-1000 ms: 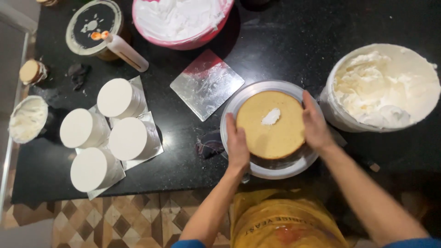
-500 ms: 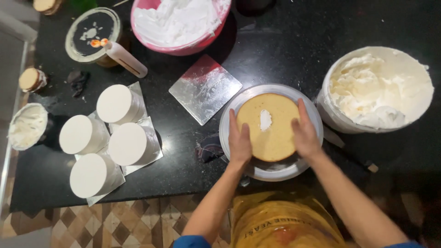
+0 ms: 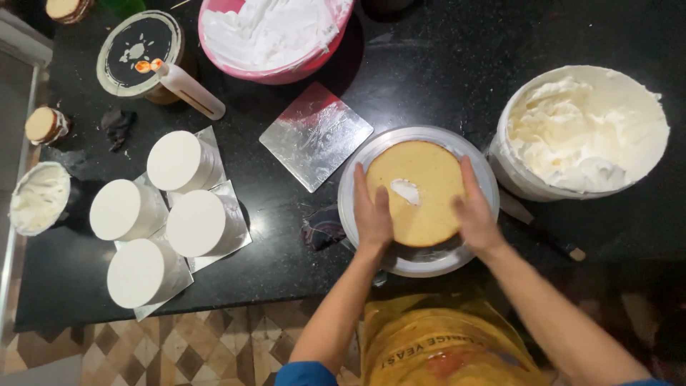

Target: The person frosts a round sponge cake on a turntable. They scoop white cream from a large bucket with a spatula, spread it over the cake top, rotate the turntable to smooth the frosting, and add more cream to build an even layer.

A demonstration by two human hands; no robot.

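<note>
From above, the round sponge layer (image 3: 418, 193) lies on a silver turntable plate (image 3: 357, 187) near the front edge of the black counter (image 3: 443, 78), a dab of white cream (image 3: 406, 190) on its top. The left hand (image 3: 371, 214) lies flat and open on the layer's left edge, and the right hand (image 3: 475, 214) presses open-palmed against its right edge. A white bucket of cream (image 3: 582, 132) stands just to the right, a silver square board (image 3: 316, 136) to the upper left, and four white frosted cakes (image 3: 164, 214) sit well apart on the left.
</note>
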